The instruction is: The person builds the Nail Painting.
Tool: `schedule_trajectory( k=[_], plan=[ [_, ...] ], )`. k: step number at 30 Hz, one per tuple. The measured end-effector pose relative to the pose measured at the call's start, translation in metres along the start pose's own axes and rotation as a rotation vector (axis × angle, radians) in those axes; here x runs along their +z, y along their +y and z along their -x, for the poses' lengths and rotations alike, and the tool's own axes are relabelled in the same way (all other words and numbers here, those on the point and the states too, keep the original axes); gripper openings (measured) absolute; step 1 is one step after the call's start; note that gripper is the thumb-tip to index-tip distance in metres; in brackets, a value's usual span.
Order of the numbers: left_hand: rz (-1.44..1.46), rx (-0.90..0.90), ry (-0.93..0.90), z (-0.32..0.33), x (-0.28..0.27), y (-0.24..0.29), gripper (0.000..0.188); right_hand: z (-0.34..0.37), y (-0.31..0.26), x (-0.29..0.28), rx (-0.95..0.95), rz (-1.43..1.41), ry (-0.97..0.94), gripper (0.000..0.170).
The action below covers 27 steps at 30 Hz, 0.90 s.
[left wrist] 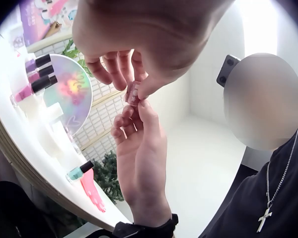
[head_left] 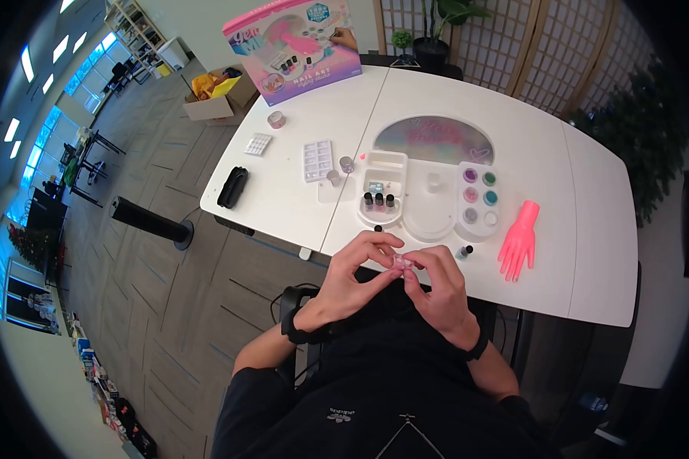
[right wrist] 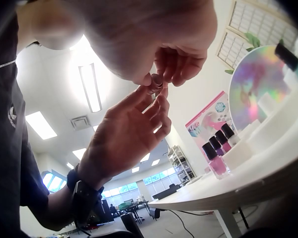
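Note:
Close to my chest, off the table's front edge, my left hand [head_left: 352, 275] and right hand [head_left: 440, 294] meet at a small clear, pinkish round pot [head_left: 403, 264]. Thumb and fingers of both hands pinch it. From the left wrist, the pot [left wrist: 133, 93] shows pale markings on its side; the right hand [left wrist: 141, 158] reaches it from below. In the right wrist view one round end of the pot [right wrist: 157, 81] faces the camera, with the left hand [right wrist: 124, 136] under it. The fingertips cover much of the pot.
A white nail station [head_left: 429, 222] holds several polish bottles and coloured pots. A teal polish bottle [head_left: 463, 253] and pink model hand [head_left: 520, 241] lie right of it. Leftward are a white compartment tray [head_left: 318, 161], small clear pots, a black case [head_left: 233, 187] and the nail art box [head_left: 295, 50].

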<state>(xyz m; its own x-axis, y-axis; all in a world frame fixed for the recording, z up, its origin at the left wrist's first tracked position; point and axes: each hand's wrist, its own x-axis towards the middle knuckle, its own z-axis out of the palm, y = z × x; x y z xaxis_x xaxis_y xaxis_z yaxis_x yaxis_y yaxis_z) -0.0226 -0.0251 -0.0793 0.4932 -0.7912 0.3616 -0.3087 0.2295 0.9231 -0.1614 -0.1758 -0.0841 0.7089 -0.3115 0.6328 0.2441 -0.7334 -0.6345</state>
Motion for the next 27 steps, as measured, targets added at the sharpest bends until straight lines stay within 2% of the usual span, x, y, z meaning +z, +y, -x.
schedule_trajectory(
  k=[11,14,21,27],
  plan=[
    [0.117,0.007,-0.002,-0.003,0.000,0.002,0.014,-0.002,-0.004,-0.007,0.232,-0.322,-0.145,0.015],
    [0.172,-0.046,-0.088,-0.002,-0.005,0.001,0.017,-0.001,-0.001,-0.009,0.282,-0.361,-0.193,0.018],
    [0.028,-0.088,-0.032,-0.006,-0.006,0.001,0.017,0.003,0.009,-0.002,0.491,-0.602,-0.217,0.023],
    [-0.044,-0.085,0.003,-0.006,-0.006,-0.001,0.016,0.004,0.010,0.005,0.595,-0.619,-0.189,0.025]
  ],
)
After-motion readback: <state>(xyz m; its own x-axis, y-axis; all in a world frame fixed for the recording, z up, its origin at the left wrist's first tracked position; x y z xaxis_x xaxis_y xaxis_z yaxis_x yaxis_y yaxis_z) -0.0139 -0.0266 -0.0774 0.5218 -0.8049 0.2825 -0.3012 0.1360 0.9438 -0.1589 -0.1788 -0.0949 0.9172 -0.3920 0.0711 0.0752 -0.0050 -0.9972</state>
